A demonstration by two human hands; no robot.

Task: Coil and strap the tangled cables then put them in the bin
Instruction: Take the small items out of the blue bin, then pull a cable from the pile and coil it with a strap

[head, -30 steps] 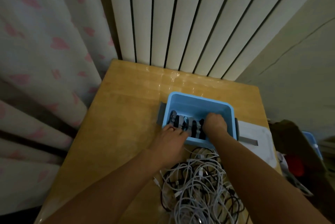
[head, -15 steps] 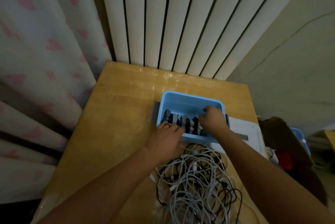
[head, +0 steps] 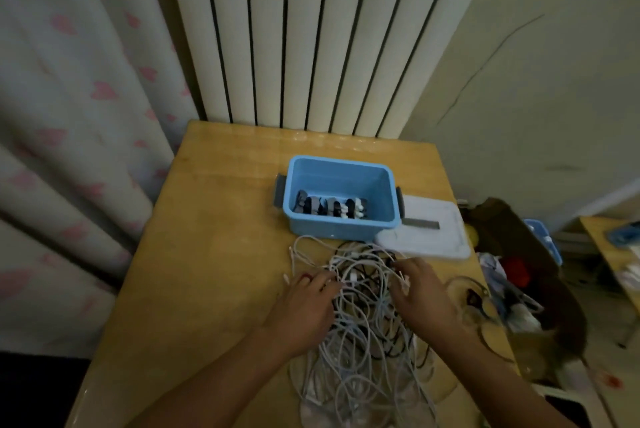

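Note:
A tangled pile of white and black cables (head: 363, 330) lies on the wooden table (head: 214, 254) in front of me. My left hand (head: 304, 306) rests on the pile's left side with its fingers stretched into the cables. My right hand (head: 422, 292) lies on the pile's right side, fingers spread over the strands. Neither hand plainly grips a cable. Behind the pile stands the blue bin (head: 332, 230). Several coiled and strapped cables (head: 329, 207) sit in a row along the bin's near wall.
The bin's white lid (head: 433, 237) lies flat to the right of the bin. A radiator (head: 311, 36) stands behind the table and a curtain (head: 79, 116) hangs on the left. Cluttered boxes (head: 519, 271) sit beyond the table's right edge.
Both hands have come out of the blue bin and moved back toward me onto the tangled pile. The strapped coils stay in the bin.

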